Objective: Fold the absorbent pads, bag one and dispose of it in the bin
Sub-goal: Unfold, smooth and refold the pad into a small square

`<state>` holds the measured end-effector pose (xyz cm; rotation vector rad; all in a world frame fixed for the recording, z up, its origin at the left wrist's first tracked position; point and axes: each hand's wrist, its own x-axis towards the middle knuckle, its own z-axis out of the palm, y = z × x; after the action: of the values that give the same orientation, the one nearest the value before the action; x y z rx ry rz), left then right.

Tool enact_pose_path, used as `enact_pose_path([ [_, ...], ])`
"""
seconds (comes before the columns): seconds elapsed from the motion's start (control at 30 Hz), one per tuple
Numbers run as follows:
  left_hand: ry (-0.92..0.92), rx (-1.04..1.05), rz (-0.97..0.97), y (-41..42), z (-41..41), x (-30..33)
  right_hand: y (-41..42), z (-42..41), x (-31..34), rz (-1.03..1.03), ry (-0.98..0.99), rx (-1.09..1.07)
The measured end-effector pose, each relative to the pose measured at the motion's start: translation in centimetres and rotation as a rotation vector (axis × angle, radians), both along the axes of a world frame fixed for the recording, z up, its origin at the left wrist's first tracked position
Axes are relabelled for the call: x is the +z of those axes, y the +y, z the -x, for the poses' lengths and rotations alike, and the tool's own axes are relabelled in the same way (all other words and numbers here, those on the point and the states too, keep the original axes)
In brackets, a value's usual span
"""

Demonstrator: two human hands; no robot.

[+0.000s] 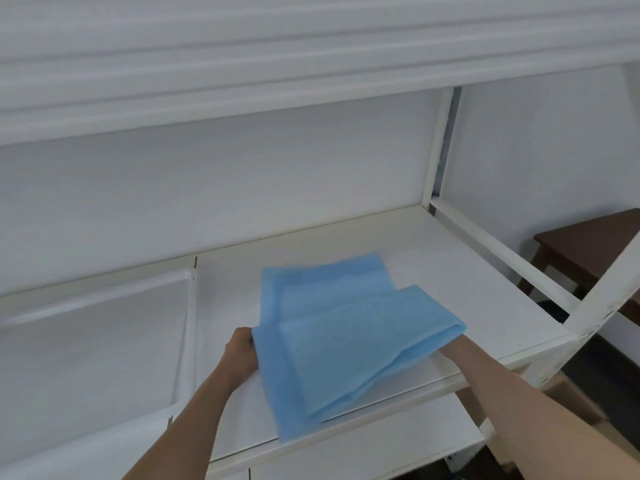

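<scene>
- Left hand (242, 351) grips the near left edge of the blue absorbent pad (332, 341), fingers clenched on it
- The pad, folded over itself, lies partly lifted on the white shelf (450, 271)
- Right hand is hidden under the pad's right fold; its fingers' state I cannot tell
- A brown wooden stool (588, 244) stands right, beyond the shelf frame

R hand (450, 344) hidden under blue pad (346, 334).
</scene>
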<state>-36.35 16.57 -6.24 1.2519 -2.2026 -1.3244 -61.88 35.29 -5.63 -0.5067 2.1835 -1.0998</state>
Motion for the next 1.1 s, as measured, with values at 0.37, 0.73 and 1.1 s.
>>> enact_pose_path([
  [0.37, 0.04, 0.083, -0.239, 1.1, 0.6, 0.8, -2.6, 1.6, 0.4, -0.475, 0.389, 0.175],
  [0.73, -0.091, 0.327, -0.242, 0.8, 1.9, -0.2, -3.1, 2.4, 0.2, -0.426, 0.354, 0.082],
  [1.1, -0.195, 0.286, -0.156, -0.5, 2.7, -1.5, -3.0, 2.0, -0.5, -0.365, 0.472, 0.081],
])
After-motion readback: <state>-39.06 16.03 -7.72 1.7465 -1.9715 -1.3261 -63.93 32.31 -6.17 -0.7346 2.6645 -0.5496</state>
